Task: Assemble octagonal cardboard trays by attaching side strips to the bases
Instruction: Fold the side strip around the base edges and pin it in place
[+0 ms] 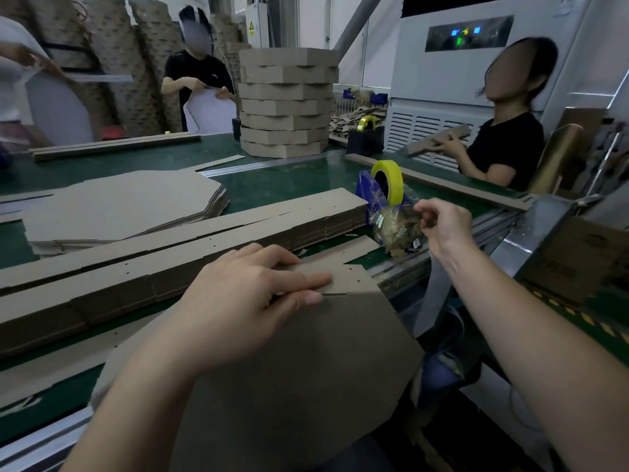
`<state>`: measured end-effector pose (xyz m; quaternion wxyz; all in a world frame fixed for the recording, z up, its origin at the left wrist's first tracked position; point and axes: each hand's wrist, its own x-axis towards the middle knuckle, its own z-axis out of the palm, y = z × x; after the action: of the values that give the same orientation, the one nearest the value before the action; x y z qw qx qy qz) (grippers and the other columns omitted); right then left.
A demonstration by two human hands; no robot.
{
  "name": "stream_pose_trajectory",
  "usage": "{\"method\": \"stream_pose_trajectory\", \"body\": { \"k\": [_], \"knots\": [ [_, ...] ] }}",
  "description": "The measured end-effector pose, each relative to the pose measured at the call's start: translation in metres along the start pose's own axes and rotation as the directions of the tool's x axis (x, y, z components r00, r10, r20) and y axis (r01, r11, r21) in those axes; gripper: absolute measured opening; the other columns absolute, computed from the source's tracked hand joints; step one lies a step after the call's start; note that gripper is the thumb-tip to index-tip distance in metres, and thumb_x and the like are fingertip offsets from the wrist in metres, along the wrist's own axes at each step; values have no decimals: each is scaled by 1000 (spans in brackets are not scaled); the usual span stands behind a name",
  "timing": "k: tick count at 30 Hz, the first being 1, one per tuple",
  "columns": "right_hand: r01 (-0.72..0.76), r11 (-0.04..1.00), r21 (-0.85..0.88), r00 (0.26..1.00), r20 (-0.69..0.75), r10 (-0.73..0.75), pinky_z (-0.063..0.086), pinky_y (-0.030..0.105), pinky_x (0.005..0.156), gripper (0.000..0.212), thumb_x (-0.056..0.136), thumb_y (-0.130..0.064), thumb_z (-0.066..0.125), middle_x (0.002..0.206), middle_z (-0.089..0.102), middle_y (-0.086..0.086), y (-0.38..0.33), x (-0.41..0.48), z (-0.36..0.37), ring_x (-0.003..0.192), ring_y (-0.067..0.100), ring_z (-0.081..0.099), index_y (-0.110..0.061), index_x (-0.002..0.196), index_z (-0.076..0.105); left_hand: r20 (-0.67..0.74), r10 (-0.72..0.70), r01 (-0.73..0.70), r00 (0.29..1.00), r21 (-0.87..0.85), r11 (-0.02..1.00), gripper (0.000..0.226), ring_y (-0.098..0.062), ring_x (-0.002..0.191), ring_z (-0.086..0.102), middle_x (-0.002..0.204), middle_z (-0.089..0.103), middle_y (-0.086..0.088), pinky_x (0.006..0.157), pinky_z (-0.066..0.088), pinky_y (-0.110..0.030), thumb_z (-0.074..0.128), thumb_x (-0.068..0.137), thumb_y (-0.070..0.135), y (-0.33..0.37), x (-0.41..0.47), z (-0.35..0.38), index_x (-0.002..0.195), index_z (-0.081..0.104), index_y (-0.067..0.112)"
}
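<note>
An octagonal cardboard base (306,362) lies tilted over the table's near edge, partly on my lap. My left hand (252,294) presses a side strip (343,274) against the base's far edge, fingers closed over the joint. My right hand (442,226) is at a clear plastic bag (394,226) of small cardboard pieces beside the tape dispenser, its fingertips pinching inside the bag; what they hold is too small to tell.
Stacks of side strips (204,240) run across the green table (289,178). Flat bases (119,206) lie at left. A blue dispenser with yellow tape (386,182) stands at right. A tall pile of finished trays (286,103) stands behind. Three other people work around the table.
</note>
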<state>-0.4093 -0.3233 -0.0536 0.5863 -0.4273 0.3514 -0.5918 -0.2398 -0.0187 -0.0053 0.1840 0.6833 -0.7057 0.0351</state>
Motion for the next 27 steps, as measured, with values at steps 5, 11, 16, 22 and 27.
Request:
{"method": "stream_pose_trajectory", "body": {
  "k": [5,11,16,22,27],
  "knots": [
    [68,995,68,998,-20,-66,41,25,56,38,76,9,53,49,53,1,13,2,-11,47,10,50,-11,43,56,15,-5,5,1000,-3,1000,46,-8,111,50,121,54,19,88,44,-33,26,84,66,2,1,-1,122,50,60],
    [172,846,-505,977,-21,-211,40,29,72,24,76,-12,68,82,53,-1,25,3,-22,75,13,51,-15,53,61,11,-4,4,1000,-10,1000,43,-7,113,49,121,55,19,89,44,-33,26,89,69,3,3,-1,123,52,59],
    [144,559,-816,963,-15,-269,31,20,75,24,86,-21,68,108,58,9,21,-10,-26,88,13,46,-3,71,69,6,3,-3,1000,-25,1000,50,-8,112,50,121,55,19,88,44,-33,25,82,67,4,2,-2,122,53,57],
    [376,646,-665,919,181,-349,34,2,61,15,84,-23,72,82,48,-8,-11,-98,2,71,-4,48,-25,70,67,-25,6,-6,1000,-32,999,41,-8,111,53,119,57,19,89,46,-35,35,90,66,3,2,-1,118,60,50],
    [380,887,-263,901,323,-290,47,13,60,8,77,-32,72,73,71,-4,-25,-198,26,68,4,62,-26,74,76,-58,8,-11,998,-53,999,42,-11,105,55,114,60,18,83,48,-37,37,83,62,4,2,-1,107,65,41]
  ]
}}
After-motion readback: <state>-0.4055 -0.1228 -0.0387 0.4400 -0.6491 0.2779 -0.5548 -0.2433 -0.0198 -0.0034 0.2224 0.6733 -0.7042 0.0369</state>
